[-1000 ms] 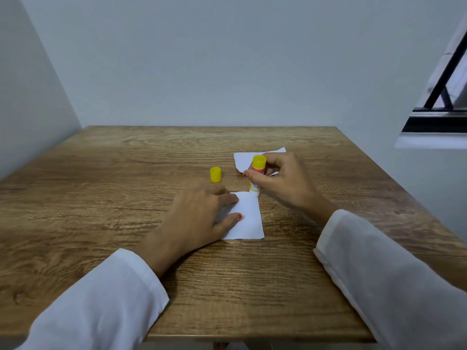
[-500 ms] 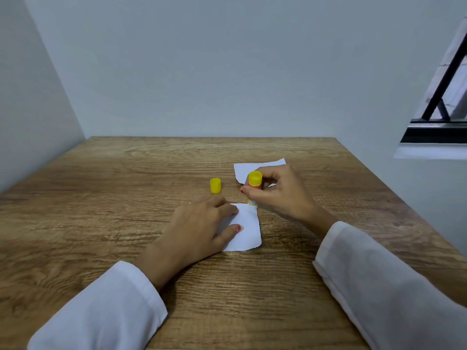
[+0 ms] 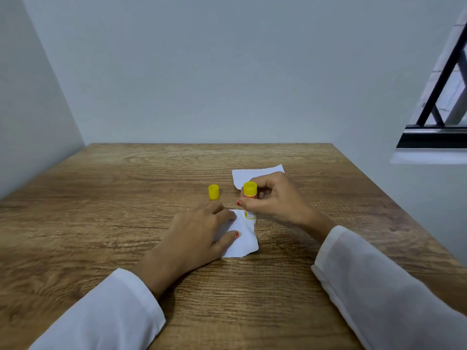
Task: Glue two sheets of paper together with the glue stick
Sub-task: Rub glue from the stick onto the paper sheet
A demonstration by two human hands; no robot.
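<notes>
A yellow cap [image 3: 213,192] stands on the wood-grain table [image 3: 101,223]. The flat left hand [image 3: 194,236] pins the near paper [image 3: 242,238]; the right hand [image 3: 275,200] grips the upright glue stick [image 3: 249,198] on it, hiding part of the far paper [image 3: 255,174].

Found no legible text, brand, number or sign anywhere. Saw only a printed label on the glue stick [image 3: 250,210], below the fingers of the right hand [image 3: 274,199]: a yellow and white band with small dark marks, too small and blurred to make out. Saw a red band higher on the tube, bare of readable lettering. Found no print on the cap [image 3: 213,192] or on either paper sheet.
</notes>
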